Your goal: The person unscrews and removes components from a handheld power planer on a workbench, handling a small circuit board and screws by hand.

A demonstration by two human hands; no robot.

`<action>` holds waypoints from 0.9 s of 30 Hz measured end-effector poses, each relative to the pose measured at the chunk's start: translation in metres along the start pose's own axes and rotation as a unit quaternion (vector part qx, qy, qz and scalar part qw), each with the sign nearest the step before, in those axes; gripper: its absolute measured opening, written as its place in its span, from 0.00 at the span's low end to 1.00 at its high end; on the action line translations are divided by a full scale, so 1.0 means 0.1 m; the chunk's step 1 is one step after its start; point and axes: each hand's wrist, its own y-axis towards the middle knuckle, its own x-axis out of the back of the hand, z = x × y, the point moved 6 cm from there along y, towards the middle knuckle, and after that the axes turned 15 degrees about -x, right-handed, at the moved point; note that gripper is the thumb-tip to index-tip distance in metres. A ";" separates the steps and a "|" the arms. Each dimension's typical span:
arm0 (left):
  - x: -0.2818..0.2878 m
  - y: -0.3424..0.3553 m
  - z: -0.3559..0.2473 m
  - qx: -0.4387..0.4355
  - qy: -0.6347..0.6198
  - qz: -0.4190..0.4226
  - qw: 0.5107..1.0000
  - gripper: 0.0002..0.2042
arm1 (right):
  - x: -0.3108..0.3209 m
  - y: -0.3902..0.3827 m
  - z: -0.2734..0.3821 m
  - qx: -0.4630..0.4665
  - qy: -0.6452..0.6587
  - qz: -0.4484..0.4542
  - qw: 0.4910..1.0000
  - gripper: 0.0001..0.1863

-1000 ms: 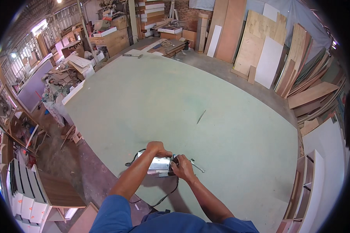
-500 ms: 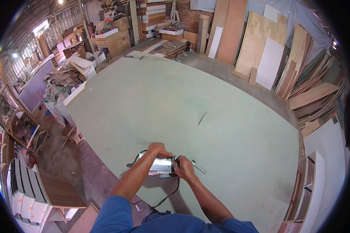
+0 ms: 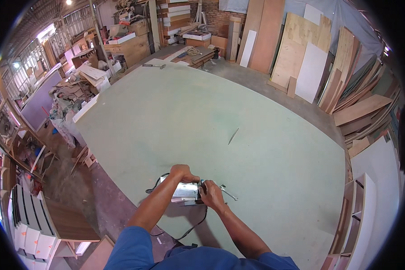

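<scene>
A silver metal power tool (image 3: 183, 191) with a black cord (image 3: 193, 227) rests on the pale green table (image 3: 283, 180) near its front edge. My left hand (image 3: 183, 173) is closed on the tool's top, fingers bent toward its right end. My right hand (image 3: 211, 193) grips that right end, fingers curled around a dark part; what exactly they hold there is partly hidden. Just right of it lies a steel wrench (image 3: 231, 196). A thin dark strip (image 3: 233, 135) lies farther up the tabletop.
A hammer-like tool (image 3: 154, 66) lies at the table's far edge. Boards (image 3: 297, 54) lean on the back wall. Stacked panels (image 3: 31, 220) stand at lower left, a white shelving unit (image 3: 360, 207) at right. Scrap piles (image 3: 74, 85) crowd the left side.
</scene>
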 end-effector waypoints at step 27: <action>-0.02 0.03 0.04 0.008 0.008 0.008 1.000 0.41 | -0.01 0.03 0.09 0.045 -0.011 0.007 0.999 0.11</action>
